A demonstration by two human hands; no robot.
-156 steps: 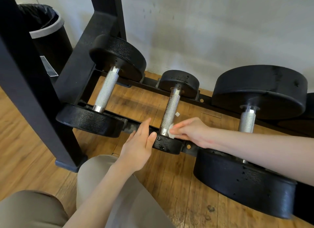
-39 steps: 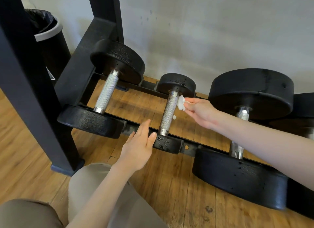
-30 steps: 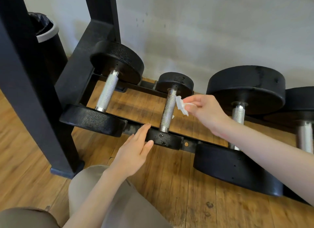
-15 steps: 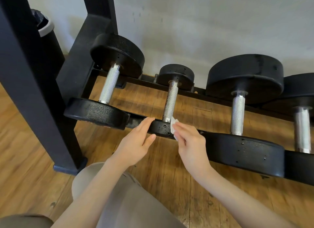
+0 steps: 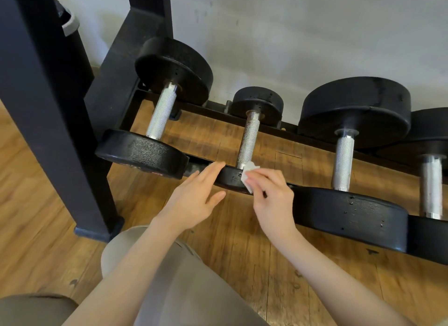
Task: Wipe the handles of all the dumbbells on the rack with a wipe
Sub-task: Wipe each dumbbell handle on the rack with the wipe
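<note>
Wipe [image 5: 247,177] now lower, in right hand [image 5: 272,195]

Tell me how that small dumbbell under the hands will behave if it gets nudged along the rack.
The small dumbbell probably feels heavy for its size: solid black heads on a steel handle. Its round heads could roll, though they sit across the rack rails, which likely check that. The left hand rests flat against the near head, while the right hand pinches the wipe. The knurled handle should grip well.

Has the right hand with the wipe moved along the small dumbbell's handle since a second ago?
Yes. The right hand carried the wipe from the handle's far end, by the rear weight, down to its near end.
</note>
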